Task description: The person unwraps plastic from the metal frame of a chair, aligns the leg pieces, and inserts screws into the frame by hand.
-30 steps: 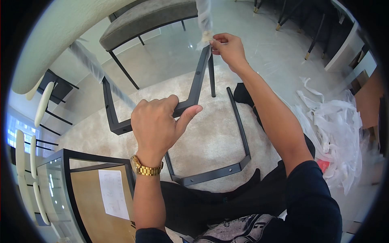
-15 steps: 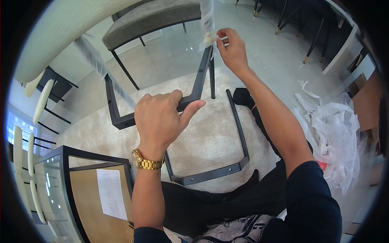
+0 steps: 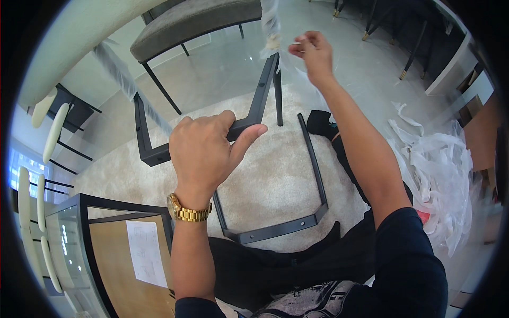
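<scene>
My left hand [image 3: 204,143] is wrapped round the crossbar of a dark metal leg frame [image 3: 259,98], holding it raised above the rug. Clear plastic wrap [image 3: 271,26] still winds round the far part of the frame's right leg, and more wrap [image 3: 114,71] covers its left leg. Beside the right leg, my right hand [image 3: 317,55] is closed in a pinch on a loose strip of the thin plastic wrap, which trails back toward the leg. A second dark metal leg frame [image 3: 278,229] lies on the rug by my legs, unwrapped.
A pile of crumpled plastic wrap [image 3: 437,180] lies at the right. At lower left stands a black-framed glass-sided table [image 3: 85,238] with a paper sheet [image 3: 146,252] on its wooden panel. A grey upholstered bench [image 3: 201,29] stands ahead, with the pale rug [image 3: 265,185] below.
My right hand has moved right, away from the wrapped leg, drawing a strip of wrap out with it. My left hand and the frame have shifted slightly left.
</scene>
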A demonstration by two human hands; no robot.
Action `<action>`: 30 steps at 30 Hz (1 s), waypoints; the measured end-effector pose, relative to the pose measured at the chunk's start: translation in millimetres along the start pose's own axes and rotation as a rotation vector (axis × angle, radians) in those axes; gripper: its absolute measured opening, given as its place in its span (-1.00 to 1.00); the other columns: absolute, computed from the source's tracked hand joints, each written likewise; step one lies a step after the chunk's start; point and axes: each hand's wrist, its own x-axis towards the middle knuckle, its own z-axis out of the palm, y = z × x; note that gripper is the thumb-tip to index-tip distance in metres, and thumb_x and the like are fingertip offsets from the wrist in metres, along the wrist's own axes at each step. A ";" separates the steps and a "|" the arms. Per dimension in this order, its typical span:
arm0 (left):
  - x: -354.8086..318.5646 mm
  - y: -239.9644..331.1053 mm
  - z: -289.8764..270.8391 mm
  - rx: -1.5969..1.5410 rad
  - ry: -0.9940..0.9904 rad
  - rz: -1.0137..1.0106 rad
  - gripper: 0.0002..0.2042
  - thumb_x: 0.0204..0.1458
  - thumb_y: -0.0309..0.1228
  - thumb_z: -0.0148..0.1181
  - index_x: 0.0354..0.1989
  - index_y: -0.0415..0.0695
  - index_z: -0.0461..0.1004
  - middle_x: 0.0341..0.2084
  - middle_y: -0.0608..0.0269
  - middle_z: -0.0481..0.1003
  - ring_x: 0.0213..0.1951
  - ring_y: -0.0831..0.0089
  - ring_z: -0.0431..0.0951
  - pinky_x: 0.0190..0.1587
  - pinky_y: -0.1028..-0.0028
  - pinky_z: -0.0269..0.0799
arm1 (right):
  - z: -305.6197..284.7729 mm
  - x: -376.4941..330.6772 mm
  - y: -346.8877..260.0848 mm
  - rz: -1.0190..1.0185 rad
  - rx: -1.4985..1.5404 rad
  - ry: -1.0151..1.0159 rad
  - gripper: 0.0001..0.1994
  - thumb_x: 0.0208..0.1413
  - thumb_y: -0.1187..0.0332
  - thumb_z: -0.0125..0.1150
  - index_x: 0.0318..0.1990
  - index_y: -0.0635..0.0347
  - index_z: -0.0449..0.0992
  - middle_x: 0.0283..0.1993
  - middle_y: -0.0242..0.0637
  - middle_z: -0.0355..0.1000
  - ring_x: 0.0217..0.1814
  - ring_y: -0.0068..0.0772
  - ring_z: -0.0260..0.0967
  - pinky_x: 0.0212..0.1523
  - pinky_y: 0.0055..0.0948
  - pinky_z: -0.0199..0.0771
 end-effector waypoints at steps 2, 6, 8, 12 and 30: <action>-1.2 0.1 0.7 0.006 0.000 -0.010 -0.32 0.02 0.30 0.22 -0.75 -0.10 0.26 -0.88 0.25 0.19 -0.77 0.21 0.16 -0.58 0.30 0.10 | -17.4 4.9 -2.4 0.070 0.089 0.065 -0.89 0.27 0.46 0.18 -0.16 0.32 0.49 -0.22 -0.26 0.47 -0.31 -0.46 0.57 -0.24 -0.46 0.67; -1.1 -1.7 1.2 0.017 0.029 0.000 -0.32 0.01 0.30 0.23 -0.75 -0.10 0.27 -0.88 0.25 0.19 -0.77 0.23 0.16 -0.58 0.30 0.10 | -5.8 -1.5 -30.3 -0.507 -0.517 -0.160 -0.75 0.18 0.43 0.29 0.02 0.15 0.57 -0.15 -0.25 0.46 -0.24 -0.52 0.48 -0.22 -0.46 0.56; -3.2 -1.5 2.6 0.017 0.017 -0.003 -0.32 0.00 0.30 0.24 -0.75 -0.10 0.26 -0.88 0.26 0.19 -0.77 0.23 0.15 -0.58 0.30 0.09 | 9.9 -5.8 -38.5 -0.583 -0.658 -0.231 -0.73 0.13 0.41 0.33 0.00 -0.01 0.62 -0.16 -0.28 0.44 -0.26 -0.40 0.48 -0.21 -0.37 0.51; -0.7 0.2 2.7 -0.012 -0.001 -0.004 -0.32 -0.01 0.30 0.24 -0.75 -0.10 0.25 -0.88 0.26 0.17 -0.77 0.23 0.14 -0.58 0.32 0.07 | 14.4 8.5 -29.3 -0.670 -0.714 -0.234 -0.85 0.11 0.38 0.32 -0.15 0.06 0.64 -0.18 -0.31 0.46 -0.22 -0.21 0.49 -0.16 -0.24 0.51; -8.0 0.2 3.5 -0.056 0.000 0.002 -0.35 -0.02 0.29 0.25 -0.73 -0.09 0.30 -0.87 0.29 0.20 -0.76 0.26 0.16 -0.55 0.32 0.11 | 13.7 76.5 41.4 0.250 -0.292 -0.288 -0.83 0.27 0.39 0.21 -0.10 0.32 0.54 -0.26 -0.28 0.53 -0.25 -0.47 0.52 -0.15 -0.48 0.56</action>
